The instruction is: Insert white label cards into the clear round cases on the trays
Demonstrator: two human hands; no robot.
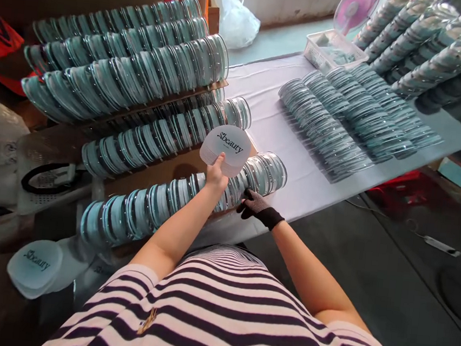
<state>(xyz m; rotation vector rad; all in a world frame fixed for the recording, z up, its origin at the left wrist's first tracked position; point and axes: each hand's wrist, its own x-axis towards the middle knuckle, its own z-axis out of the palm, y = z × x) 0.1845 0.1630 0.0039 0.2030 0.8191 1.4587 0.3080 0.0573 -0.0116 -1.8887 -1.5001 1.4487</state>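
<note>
A packing workshop is shown: long rows of identical clear round cases (150, 73) are laid out across the cloth-covered counter (268, 122).

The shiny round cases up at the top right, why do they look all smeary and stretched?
Head view: the stacked clear round cases sit at the frame's corner, where the picture stretches and blurs; light glints off them. The white printed card in the bare left hand stays sharp.

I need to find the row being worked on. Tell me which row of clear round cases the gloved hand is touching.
The nearest row, lowest in the picture. The gloved right hand touches its right end; the bare left hand holds a printed card above it. The other rows lie farther back, untouched.
</note>
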